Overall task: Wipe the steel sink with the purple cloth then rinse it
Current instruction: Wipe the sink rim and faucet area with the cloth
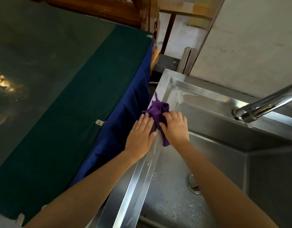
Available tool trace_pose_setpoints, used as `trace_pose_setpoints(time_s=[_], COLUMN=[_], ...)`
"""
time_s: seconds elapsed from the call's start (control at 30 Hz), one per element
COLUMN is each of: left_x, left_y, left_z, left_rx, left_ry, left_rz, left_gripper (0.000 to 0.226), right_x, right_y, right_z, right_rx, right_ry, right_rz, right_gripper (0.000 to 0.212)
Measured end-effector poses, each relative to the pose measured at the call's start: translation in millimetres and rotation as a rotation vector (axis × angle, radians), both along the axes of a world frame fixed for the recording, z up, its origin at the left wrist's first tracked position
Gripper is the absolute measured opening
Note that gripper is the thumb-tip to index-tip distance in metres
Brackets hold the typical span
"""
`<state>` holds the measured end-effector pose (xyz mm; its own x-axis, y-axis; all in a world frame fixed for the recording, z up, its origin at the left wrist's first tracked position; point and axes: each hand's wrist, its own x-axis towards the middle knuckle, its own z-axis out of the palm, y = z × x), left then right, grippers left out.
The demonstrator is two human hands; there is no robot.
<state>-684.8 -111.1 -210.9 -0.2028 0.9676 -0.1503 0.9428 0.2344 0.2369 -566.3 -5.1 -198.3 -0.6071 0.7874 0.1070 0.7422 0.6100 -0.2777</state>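
Note:
The steel sink fills the lower right, with wet streaks on its left rim and a drain in the basin floor. A crumpled purple cloth lies on the sink's left rim. My right hand grips the cloth, fingers curled over it. My left hand lies flat on the same rim beside the cloth, fingers straight and touching its edge. A chrome tap reaches in from the right over the basin; a drop hangs at its spout.
A table under a green cloth with a blue skirt stands close against the sink's left side. Carved wooden furniture is behind it. A pale wall rises behind the sink.

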Motion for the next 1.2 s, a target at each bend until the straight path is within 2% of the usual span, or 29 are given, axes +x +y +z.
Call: trace_pose_setpoints(time_s=[0.07,0.13,0.2,0.47,0.67,0.8,0.93,1.1,1.2], left_x=[2,4,3,5,4,5,6,9,8], left_y=[0,0,0,-2,-4,-2,8,38,66], left_z=[-1,-2,-5,-9,-10,-8,-4,2,2], left_rx=[0.025,0.059,0.04,0.075,0.068,0.067,0.076,0.106,0.107], left_ry=[0.02,0.059,0.08,0.19,0.241,0.189,0.125,0.049,0.067], left_rz=[0.005,0.02,0.011,0.015,0.014,0.031,0.053,0.067,0.069], left_gripper=[0.073,0.074,0.075,0.073,0.071,0.071,0.073,0.078,0.071], right_x=[2,-1,-4,-29,-15,-8,-13,-21,-32], right_y=[6,9,7,62,19,-6,-3,45,84], right_z=[-6,-14,-24,-27,-36,-41,-39,-34,-31], right_rx=[0.042,-0.029,-0.129,-0.243,-0.248,-0.177,-0.156,-0.137,-0.116], right_ry=[0.048,0.037,-0.003,0.059,0.251,0.204,0.132,0.037,-0.027], right_rz=[0.063,0.249,0.301,-0.027,-0.027,-0.046,-0.068,-0.089,-0.141], right_gripper=[0.048,0.06,0.058,0.053,0.055,0.059,0.055,0.05,0.05])
